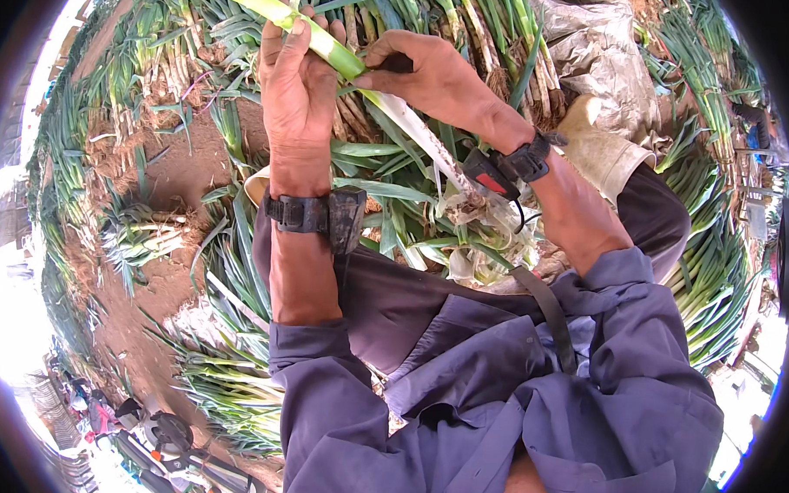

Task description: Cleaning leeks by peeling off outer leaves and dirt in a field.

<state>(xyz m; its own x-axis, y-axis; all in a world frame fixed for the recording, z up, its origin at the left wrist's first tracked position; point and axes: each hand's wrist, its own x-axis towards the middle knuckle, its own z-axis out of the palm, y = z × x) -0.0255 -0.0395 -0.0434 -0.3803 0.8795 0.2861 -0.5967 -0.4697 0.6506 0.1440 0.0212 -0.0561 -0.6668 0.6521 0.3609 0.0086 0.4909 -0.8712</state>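
A long green onion [327,49] slants across the top of the head view, its green leaves toward the upper left. My left hand [302,95] is closed around the green part, palm up with the thumb along it. My right hand [439,79] pinches the stalk's lower green edge between thumb and fingers, just right of the left hand. Below that edge the white shank [416,134] runs down to the right under my right wrist. It ends in dirty roots [465,204]. Part of the stalk is hidden behind my fingers.
Bundles of green onions [251,381] lie on the brown soil [166,182] all round. Pale peeled skins [508,237] lie before my lap. A dusty plastic sheet [605,58] is at the upper right. Black straps with small devices [506,168] circle both wrists.
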